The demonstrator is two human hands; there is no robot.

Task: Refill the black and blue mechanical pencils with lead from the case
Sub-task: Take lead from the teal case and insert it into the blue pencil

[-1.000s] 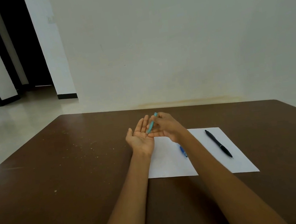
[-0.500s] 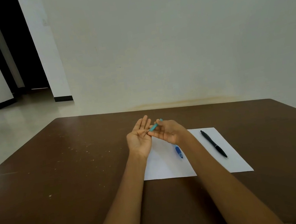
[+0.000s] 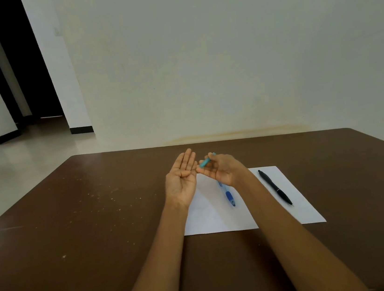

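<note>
Between my two hands, just above the table (image 3: 99,230), the teal lead case (image 3: 205,162) is pinched in my right hand (image 3: 223,169), its long axis tilted so the low end points at my left hand (image 3: 181,177) — which lies palm up, fingers straight, holding nothing I can make out. Whether lead has dropped I cannot tell. The blue pencil (image 3: 226,193) lies just beneath my right hand on the paper (image 3: 210,216), nearer that hand; the black pencil (image 3: 274,187) lies further right — both angled toward me.
</note>
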